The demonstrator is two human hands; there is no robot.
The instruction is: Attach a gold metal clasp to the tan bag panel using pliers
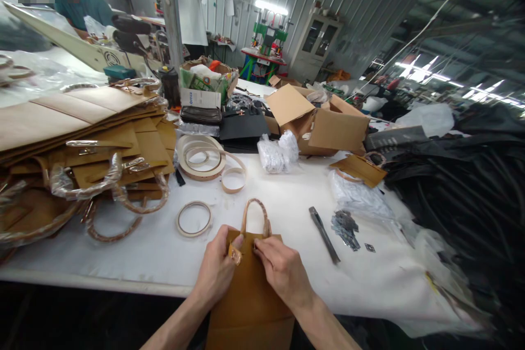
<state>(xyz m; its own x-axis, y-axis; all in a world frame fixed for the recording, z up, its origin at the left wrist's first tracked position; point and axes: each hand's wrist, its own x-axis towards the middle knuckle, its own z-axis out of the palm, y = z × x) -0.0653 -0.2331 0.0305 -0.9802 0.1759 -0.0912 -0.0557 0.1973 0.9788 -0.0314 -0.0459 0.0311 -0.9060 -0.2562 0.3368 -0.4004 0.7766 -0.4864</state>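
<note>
A flat brown bag piece (250, 295) with a looped tan handle (255, 213) lies at the near edge of the white table (156, 254). My left hand (217, 270) pinches the bag's top edge, its thumb on a small shiny fitting (235, 254). My right hand (283, 270) is closed on the same top edge just to the right, with its fingertips close to the left thumb. A ring of tape (194, 219) lies just left of the handle.
A tall stack of brown bag pieces with wrapped handles (82, 147) fills the left. Tape rolls (200, 161), a dark metal tool (324, 235), small metal parts (346, 227) and open cartons (324, 123) lie beyond. Black cords (459, 186) are heaped at right. Two people stand at the back left.
</note>
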